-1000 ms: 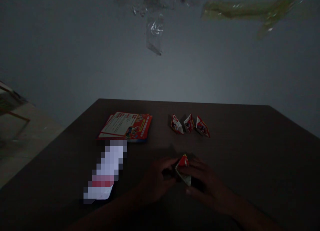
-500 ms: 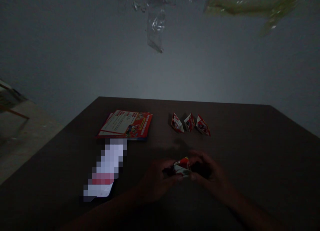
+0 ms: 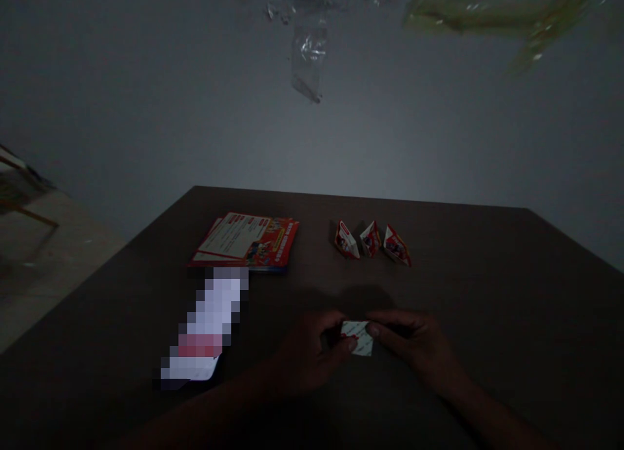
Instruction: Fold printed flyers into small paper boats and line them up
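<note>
A small folded piece of printed paper [image 3: 361, 344] is held between my two hands, its pale, roughly square face showing. My left hand [image 3: 312, 349] pinches its left side, the thumb lying across the front. At the upper right corner, my right hand [image 3: 414, 339] grips it between thumb and fingers. Three folded red-and-white paper shapes stand in a row farther back: a left one [image 3: 346, 240], a middle one [image 3: 371, 239] and a right one [image 3: 396, 245]. The light is dim, so fine creases are hard to make out.
A stack of red printed leaflets [image 3: 273, 245] lies on the dark table [image 3: 487, 274] at the left. In front of it is a lit phone [image 3: 209, 326] with a blurred screen. Behind the table rises a grey wall [image 3: 390, 125] with yellowish tape [image 3: 468, 17] and clear plastic.
The paper in my hands has gone from a peaked, part-opened shape with red showing to a flat pale square. Both hands have closed in on it.
</note>
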### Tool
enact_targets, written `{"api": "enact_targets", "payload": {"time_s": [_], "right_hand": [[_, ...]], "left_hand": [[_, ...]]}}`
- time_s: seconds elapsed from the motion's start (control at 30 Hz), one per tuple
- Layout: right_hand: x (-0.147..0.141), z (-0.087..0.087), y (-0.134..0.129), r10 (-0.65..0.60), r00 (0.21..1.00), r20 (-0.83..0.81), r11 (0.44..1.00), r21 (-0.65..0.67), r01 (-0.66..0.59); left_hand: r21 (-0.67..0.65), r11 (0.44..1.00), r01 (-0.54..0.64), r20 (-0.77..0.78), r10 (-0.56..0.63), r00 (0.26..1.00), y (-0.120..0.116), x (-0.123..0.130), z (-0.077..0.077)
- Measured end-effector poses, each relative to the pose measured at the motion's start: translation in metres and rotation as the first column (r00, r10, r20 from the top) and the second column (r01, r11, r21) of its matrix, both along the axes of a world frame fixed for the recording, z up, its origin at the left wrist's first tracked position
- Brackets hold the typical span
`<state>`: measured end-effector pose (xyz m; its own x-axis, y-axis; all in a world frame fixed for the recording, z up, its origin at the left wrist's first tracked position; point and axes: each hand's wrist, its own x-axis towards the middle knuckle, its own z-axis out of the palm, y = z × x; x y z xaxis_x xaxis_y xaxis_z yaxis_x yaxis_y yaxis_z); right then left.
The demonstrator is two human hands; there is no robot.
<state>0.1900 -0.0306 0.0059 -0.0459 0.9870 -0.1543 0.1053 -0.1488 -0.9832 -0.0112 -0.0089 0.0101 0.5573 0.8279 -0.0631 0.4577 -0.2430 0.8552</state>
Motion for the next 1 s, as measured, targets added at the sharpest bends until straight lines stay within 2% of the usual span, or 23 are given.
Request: {"api": "enact_targets", "payload": {"time_s": [0.17,0.3,0.53,0.87,1.0], "right_hand": [[0.0,-0.001,-0.001,0.01,0.999,-0.035,1.0,-0.013,-0.011],[-0.002,-0.002,-0.001,0.026,0.999,-0.034,0.999,-0.019,-0.026],[-0.005,0.0,0.001,0.099,0.995,-0.03,0.994,-0.039,-0.1],[-0.012,0.003,0.0,0.087,0.994,-0.063,0.995,-0.048,-0.09],[-0.009,-0.002,0.002,0.032,0.992,-0.125,0.997,-0.059,-0.039]], "left_hand": [[0.022,1.0,-0.015,-0.074,0.016,0.997,0.0,0.003,-0.005],[-0.02,1.0,-0.006,-0.032,0.006,0.999,0.002,0.002,-0.009],[-0.095,0.995,-0.015,-0.012,0.014,1.0,0.003,0.001,-0.004],[-0.123,0.99,-0.07,0.005,0.071,0.997,0.001,0.002,-0.005],[-0.207,0.975,-0.081,0.11,0.106,0.988,0.003,0.003,-0.005]]}}
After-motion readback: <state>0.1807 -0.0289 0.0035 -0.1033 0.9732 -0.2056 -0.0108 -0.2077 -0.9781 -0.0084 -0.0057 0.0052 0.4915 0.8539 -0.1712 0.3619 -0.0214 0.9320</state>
